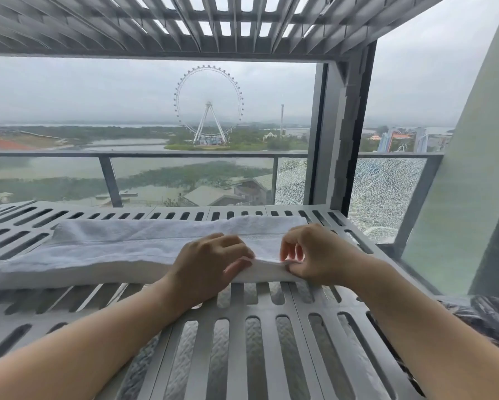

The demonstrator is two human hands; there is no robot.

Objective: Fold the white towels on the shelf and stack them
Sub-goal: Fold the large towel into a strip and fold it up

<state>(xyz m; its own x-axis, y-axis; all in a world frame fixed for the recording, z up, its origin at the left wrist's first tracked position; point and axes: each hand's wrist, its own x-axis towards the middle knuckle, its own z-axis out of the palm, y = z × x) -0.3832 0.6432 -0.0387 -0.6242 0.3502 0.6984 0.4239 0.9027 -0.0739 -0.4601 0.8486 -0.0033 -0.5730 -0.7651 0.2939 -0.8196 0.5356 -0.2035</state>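
A white towel (104,249) lies folded into a long strip across the slotted grey shelf (242,327), running left to right. My left hand (210,267) grips the towel's near edge close to its right end, thumb under the fold. My right hand (314,255) pinches the same near edge at the right end, fingers curled over the cloth. Both hands lift that edge slightly off the shelf.
Another slatted shelf (184,21) sits overhead. A grey upright post (343,125) stands at the back right. Behind the shelf is a window with a balcony railing (144,153) and cracked glass (387,186). A dark bag (485,316) lies at the right edge.
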